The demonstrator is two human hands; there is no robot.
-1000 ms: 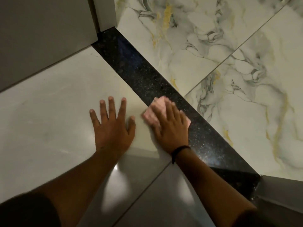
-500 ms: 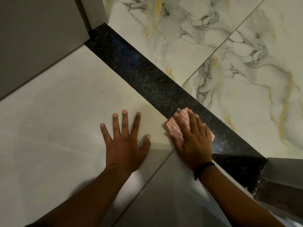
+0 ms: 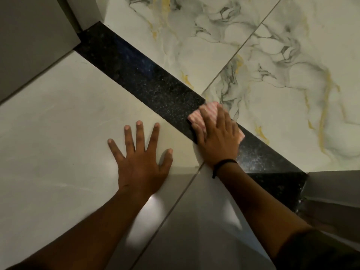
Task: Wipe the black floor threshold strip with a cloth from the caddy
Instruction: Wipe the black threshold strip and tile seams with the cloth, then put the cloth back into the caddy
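The black speckled threshold strip (image 3: 140,75) runs diagonally from the upper left down to the lower right between two floors. A pink striped cloth (image 3: 202,114) lies on the strip near its middle. My right hand (image 3: 216,137) presses flat on the cloth and covers most of it; a black band circles that wrist. My left hand (image 3: 140,160) rests flat on the plain pale tile to the left of the strip, fingers spread, holding nothing. The caddy is not in view.
White marble tiles with grey and yellow veins (image 3: 272,75) lie beyond the strip. A grey door frame (image 3: 29,36) stands at the upper left end, and another grey frame (image 3: 335,188) at the lower right end. Pale plain tiles (image 3: 58,133) are on my side.
My right hand and the cloth slid down the strip towards the right frame, then back up a little. My left hand stays planted on the pale tile.
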